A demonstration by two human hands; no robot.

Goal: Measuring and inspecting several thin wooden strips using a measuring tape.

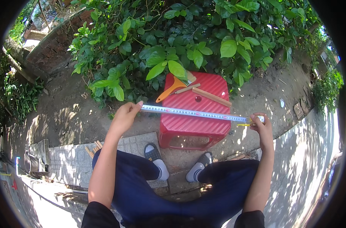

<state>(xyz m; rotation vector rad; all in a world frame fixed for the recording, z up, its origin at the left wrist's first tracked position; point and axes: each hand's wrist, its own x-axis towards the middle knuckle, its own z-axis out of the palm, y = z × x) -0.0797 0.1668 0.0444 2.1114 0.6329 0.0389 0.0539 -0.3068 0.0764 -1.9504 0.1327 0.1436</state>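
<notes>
A steel tape measure blade [183,112] stretches across the view above a red plastic stool [190,127]. My left hand [124,116] pinches its free end between thumb and fingers, left of the stool. Beyond the stool's right edge, my right hand [262,129] grips the tape measure case [259,119], which the fingers partly cover. On the stool top lie a paintbrush with an orange handle [173,87], a thin wooden-handled tool with a metal tip [189,88] and a narrow wooden strip [211,97]. Leaves overhang part of the brush.
A dense leafy shrub [161,42] hangs over the stool's far side. Several wooden sticks [93,149] show beside my left leg, above paving slabs [67,159]. My slippered feet [153,154] are near the stool. A brick wall [59,42] stands at far left.
</notes>
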